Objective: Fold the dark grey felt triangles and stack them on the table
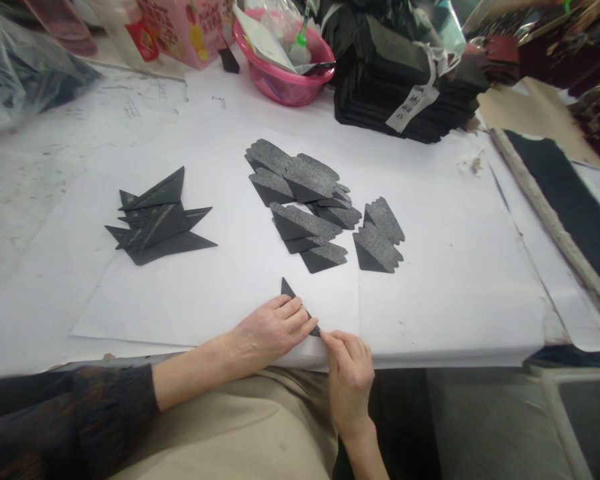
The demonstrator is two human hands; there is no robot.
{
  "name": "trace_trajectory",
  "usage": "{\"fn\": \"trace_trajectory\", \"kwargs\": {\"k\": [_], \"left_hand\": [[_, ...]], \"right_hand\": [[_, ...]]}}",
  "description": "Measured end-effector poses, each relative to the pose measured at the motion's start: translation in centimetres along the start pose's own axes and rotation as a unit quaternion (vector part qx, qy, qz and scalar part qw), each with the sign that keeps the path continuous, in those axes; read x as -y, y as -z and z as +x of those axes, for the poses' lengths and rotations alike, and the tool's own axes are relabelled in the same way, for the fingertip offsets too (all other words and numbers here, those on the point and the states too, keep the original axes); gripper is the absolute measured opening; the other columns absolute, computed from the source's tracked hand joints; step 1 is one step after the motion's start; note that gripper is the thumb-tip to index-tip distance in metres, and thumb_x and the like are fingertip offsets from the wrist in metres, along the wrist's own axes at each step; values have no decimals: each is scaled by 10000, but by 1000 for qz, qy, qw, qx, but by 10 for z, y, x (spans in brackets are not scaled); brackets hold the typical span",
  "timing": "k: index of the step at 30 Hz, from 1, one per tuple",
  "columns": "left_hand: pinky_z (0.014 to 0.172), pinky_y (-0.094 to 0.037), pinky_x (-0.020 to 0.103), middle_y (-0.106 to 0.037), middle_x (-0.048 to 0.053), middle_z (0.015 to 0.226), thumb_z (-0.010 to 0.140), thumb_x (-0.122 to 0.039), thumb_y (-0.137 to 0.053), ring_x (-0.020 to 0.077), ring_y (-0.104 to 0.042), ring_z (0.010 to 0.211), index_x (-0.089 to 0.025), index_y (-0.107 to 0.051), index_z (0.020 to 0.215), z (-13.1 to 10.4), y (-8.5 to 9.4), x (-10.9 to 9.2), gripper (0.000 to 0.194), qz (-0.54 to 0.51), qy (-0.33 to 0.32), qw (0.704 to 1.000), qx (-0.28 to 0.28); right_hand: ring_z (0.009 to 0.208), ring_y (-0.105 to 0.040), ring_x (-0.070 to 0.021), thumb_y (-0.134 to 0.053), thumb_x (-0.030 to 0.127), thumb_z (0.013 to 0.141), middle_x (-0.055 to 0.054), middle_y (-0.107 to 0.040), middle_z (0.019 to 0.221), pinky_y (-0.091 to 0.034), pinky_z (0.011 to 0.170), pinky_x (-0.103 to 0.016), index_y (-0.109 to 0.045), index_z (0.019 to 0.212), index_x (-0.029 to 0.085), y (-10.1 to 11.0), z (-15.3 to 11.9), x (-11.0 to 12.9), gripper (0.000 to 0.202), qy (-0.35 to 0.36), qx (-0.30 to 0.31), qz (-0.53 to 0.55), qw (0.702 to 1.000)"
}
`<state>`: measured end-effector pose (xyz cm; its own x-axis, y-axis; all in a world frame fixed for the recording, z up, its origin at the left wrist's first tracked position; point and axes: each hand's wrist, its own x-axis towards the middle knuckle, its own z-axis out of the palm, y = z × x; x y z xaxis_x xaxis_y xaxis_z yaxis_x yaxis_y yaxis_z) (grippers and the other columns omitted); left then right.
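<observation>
A dark triangular piece (287, 288) of leather-like material lies near the table's front edge, its pointed tip sticking out beyond my fingers. My left hand (273, 330) rests over it, fingers bent and pressed along its edge. At the piece's lower right corner, my right hand (351, 370) pinches with thumb and forefinger. Much of the piece is hidden under the left fingers. Farther left sits a loose pile of similar dark triangles (163, 227). Past my hands, grey-speckled pieces with scalloped ends (305, 177) lie in overlapping groups, and a smaller group (377, 247) is to their right.
White paper (220, 293) covers the table. Along the back stand a pink basin (285, 87) with odds and ends, a tied stack of black pieces (380, 73) and a pink box (185, 27). A dark board with a pale edge (555, 213) lies right; a plastic bag (25, 73) is back left.
</observation>
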<state>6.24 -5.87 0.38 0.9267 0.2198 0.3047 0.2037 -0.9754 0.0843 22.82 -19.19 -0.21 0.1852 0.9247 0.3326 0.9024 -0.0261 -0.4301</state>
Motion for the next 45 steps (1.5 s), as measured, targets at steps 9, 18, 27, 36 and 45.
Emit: {"fn": "trace_trajectory", "kwargs": {"k": [9,18,27,36,45], "left_hand": [[958,-445,385,-598,92,1130,996,-112,-402,240,-536,1131,-107,-571,1184,4,1,-5,253,-1,2,1000,17],[970,-439,375,-600,83,1113,998,-115,-411,217,-530,1137,-114,-528,1236,3,-3,-6,265,-26,-17,999,19],[989,-444,377,-603,93,1137,985,-133,-456,222,-526,1161,-128,-526,1252,1,-5,-6,276,-27,-16,999,6],[1030,-422,385,-593,81,1178,992,-135,-437,231,-512,1169,-129,-537,1254,3,-2,-7,281,-17,-24,1000,9],[1051,-402,374,-593,76,1144,989,-112,-449,205,-525,1166,-111,-548,1187,6,-1,-9,221,-35,-37,998,25]], "right_hand": [[865,-565,-149,-595,93,909,-38,-648,912,-432,808,-308,-689,1029,206,-1,-3,-1,190,-1,-6,-5,1000],[874,-584,-138,-612,112,905,-31,-665,913,-444,835,-297,-668,1024,182,-6,-7,-2,149,-24,-43,19,999],[860,-576,-151,-610,89,894,-48,-654,901,-459,805,-305,-701,1011,196,-4,-9,-3,183,-12,-42,10,999],[844,-561,-154,-595,77,900,-52,-644,898,-454,781,-310,-697,1059,205,-3,-13,-5,229,0,-26,-10,1000],[846,-569,-146,-583,82,906,-44,-643,907,-470,789,-302,-691,1058,200,-2,-12,-4,220,-17,-32,13,999]]}}
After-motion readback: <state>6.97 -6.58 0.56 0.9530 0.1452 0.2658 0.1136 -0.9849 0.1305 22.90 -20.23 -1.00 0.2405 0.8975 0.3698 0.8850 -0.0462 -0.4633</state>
